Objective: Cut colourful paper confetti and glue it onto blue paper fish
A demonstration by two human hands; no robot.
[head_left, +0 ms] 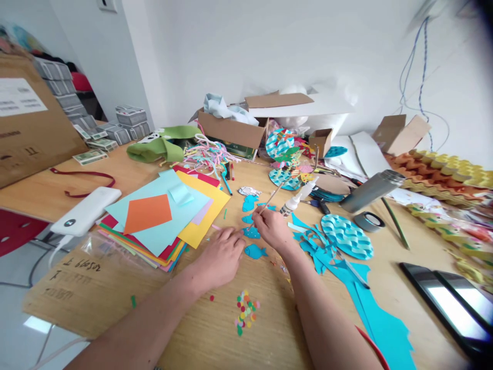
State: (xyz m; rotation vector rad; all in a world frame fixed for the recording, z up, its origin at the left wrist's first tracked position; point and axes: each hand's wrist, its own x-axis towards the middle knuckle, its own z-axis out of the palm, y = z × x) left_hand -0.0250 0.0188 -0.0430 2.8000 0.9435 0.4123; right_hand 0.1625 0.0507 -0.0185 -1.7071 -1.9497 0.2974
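My right hand (274, 226) pinches a thin wooden stick (271, 197), its lower tip down at a blue paper fish with white dots (252, 233). Flat on the table lies my left hand (223, 255), fingers stretched out, their tips at the left edge of that fish. Around it are more blue fish cutouts: one below (256, 251), one above (247, 219) and one farther up (250, 203). A white fish with dark markings (249, 191) lies behind them. Small coloured paper dots (246, 308) are scattered between my forearms.
Left stand a stack of coloured paper (154, 246) and a white power bank (87, 210). Right are a glue bottle (290, 205), blue paper scraps (321, 254), a wavy blue paper oval (346, 236), a grey flask (372, 190) and a dark tablet-like device (442, 303). Boxes (231, 128) line the wall.
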